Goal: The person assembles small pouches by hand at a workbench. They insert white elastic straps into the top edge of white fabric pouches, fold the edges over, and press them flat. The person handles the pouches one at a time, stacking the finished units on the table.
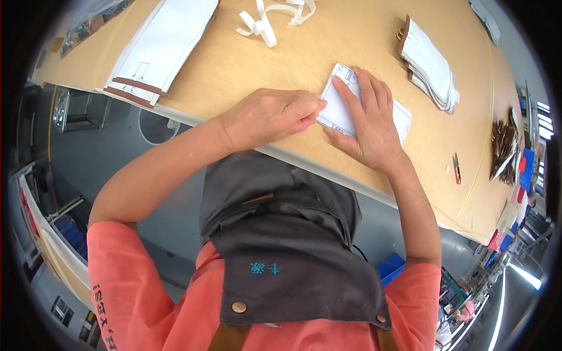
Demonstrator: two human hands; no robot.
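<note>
A flat white rectangular piece [338,107] with dark markings along its border lies on the table near its front edge. My right hand [372,120] rests flat over it, fingers stretched out and thumb apart, hiding much of its middle. At the piece's left edge my left hand [275,116] is closed, with thumb and fingertips pressed together. Whatever is pinched there is too small or hidden to make out.
The tan table [257,70] holds white strips [263,23] at the back. Long white panels with brown edges [158,50] lie left, a stack of white pieces [430,64] right. Small red-handled snips [456,169] and a brown bundle [503,143] lie farther right.
</note>
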